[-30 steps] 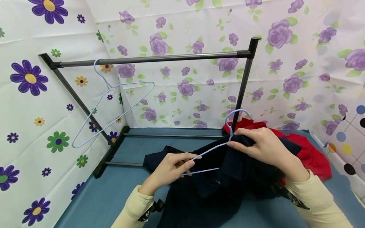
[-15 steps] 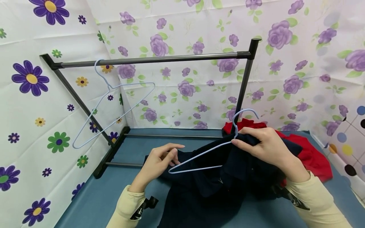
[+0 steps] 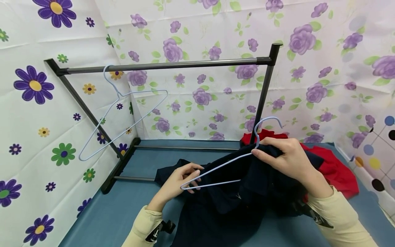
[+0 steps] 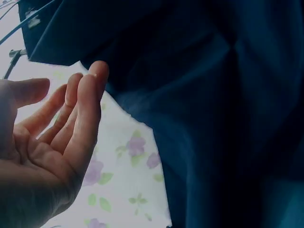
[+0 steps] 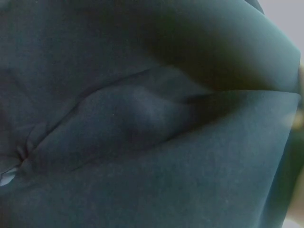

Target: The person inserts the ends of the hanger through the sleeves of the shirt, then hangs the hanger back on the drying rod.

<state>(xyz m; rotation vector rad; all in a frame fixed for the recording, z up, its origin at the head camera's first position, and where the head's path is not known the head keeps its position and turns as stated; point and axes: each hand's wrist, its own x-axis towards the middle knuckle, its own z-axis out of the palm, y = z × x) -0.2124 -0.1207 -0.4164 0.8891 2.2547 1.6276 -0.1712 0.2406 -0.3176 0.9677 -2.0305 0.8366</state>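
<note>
A navy collared shirt point(image 3: 222, 219) lies bunched on the table, its neck opening spread. One arm of a light blue hanger point(image 3: 213, 184) sticks out of that opening to the left. The hanger's right arm is hidden inside the cloth. My right hand point(image 3: 287, 157) pinches the shirt's collar and the hanger together just below the hook. My left hand point(image 3: 176, 181) is at the hanger's free end, with the wire passing in front of its fingers. In the left wrist view, the thumb stands apart from the loosely bent fingers point(image 4: 88, 114). Dark cloth nearly fills the right wrist view.
A black metal rack point(image 3: 172, 65) stands at the back, its lower bars near the shirt's left sleeve. An identical bare hanger point(image 3: 118, 95) hangs from its left end. A red garment point(image 3: 336, 171) lies on the blue tabletop point(image 3: 92, 212) at the right, behind the navy shirt.
My left hand let go of the hanger's wire, moved left, then came back slightly toward its free end. My right hand shifted slightly right with the hanger, whose hook swung rightward.
</note>
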